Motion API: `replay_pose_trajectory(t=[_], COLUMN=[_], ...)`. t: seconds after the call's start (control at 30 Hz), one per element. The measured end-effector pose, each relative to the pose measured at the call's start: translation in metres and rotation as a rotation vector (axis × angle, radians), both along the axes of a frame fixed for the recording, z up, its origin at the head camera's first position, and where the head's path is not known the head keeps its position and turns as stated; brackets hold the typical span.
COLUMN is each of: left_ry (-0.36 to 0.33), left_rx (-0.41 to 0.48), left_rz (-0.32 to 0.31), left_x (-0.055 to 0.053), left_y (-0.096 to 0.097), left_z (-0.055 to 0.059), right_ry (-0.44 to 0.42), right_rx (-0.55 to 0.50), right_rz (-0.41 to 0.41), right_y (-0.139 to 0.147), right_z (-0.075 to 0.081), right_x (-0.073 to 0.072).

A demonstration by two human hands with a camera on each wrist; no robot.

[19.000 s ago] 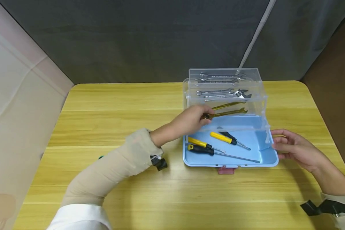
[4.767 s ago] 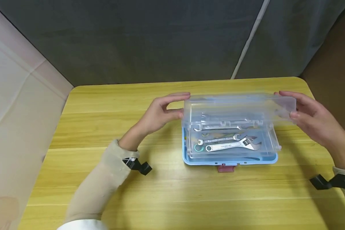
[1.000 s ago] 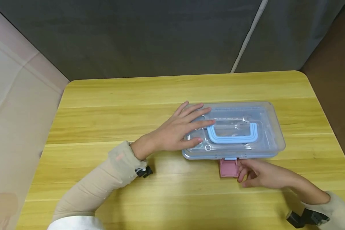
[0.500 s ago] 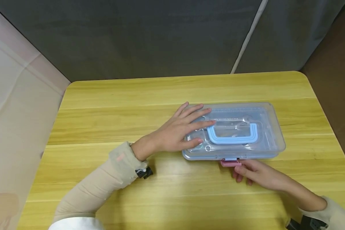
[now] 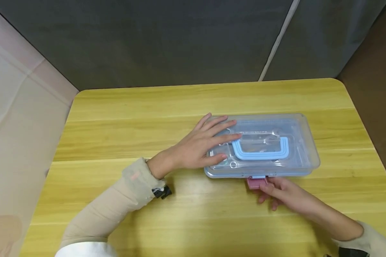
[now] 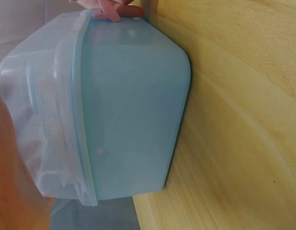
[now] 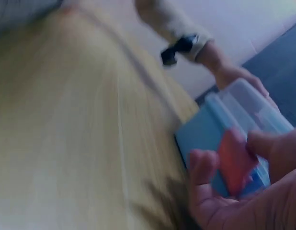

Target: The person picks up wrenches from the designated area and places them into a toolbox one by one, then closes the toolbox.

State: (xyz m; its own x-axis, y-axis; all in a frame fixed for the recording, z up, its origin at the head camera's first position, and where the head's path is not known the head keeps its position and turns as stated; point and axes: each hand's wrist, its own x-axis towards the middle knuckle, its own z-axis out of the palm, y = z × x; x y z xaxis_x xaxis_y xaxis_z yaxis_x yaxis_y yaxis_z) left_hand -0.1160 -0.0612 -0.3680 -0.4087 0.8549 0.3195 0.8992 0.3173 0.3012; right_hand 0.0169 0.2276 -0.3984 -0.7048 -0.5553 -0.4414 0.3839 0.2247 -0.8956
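Observation:
A toolbox with a light blue base and a clear lid [image 5: 296,142] sits on the table, its lid down. My left hand [image 5: 194,146] rests flat on the lid's left end, fingers spread, one fingertip by the blue carrying handle [image 5: 260,156]. At the front edge, my right hand [image 5: 287,194] pinches the pink latch [image 5: 255,183], which is tilted outward; its thumb lies on the latch. From the right wrist view, the latch [image 7: 234,160] shows between thumb and fingers, somewhat blurred. Tools inside are only faintly visible through the lid.
The wooden table [image 5: 132,125] spreads to the left and in front of the box. A dark grey curtain [image 5: 148,43] hangs behind it, a pale sheet [image 5: 19,107] stands at left and a brown panel [image 5: 373,78] at right.
Earlier the box stood open, with wrenches and screwdrivers showing; both hands then lowered the lid. In the last second the right hand tilted the latch upward, and it now droops slightly. Left hand unchanged lately.

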Motion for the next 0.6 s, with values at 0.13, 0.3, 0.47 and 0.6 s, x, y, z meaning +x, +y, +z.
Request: replay_pose_trajectory(t=[0.13, 0.3, 0.47, 0.6], left_ry=[0.002, -0.004, -0.007, -0.005], left_rx=[0.006, 0.008, 0.019, 0.027], left_rz=[0.000, -0.008, -0.013, -0.011], left_x=[-0.0011, -0.0008, -0.0011, -0.0014], left_y=[0.0010, 0.0016, 0.0012, 0.0010], left_z=[-0.0003, -0.0003, -0.0007, -0.0011], right_ry=[-0.183, -0.279, -0.305, -0.291], right_rx=[-0.221, -0.445, -0.532, -0.568], right_rz=[-0.077, -0.059, -0.019, -0.019], right_y=[-0.0032, -0.0030, 0.0003, 0.0017], right_z=[0.0025, 0.0010, 0.0012, 0.0023], right_x=[0.0005, 0.0028, 0.0036, 0.0026])
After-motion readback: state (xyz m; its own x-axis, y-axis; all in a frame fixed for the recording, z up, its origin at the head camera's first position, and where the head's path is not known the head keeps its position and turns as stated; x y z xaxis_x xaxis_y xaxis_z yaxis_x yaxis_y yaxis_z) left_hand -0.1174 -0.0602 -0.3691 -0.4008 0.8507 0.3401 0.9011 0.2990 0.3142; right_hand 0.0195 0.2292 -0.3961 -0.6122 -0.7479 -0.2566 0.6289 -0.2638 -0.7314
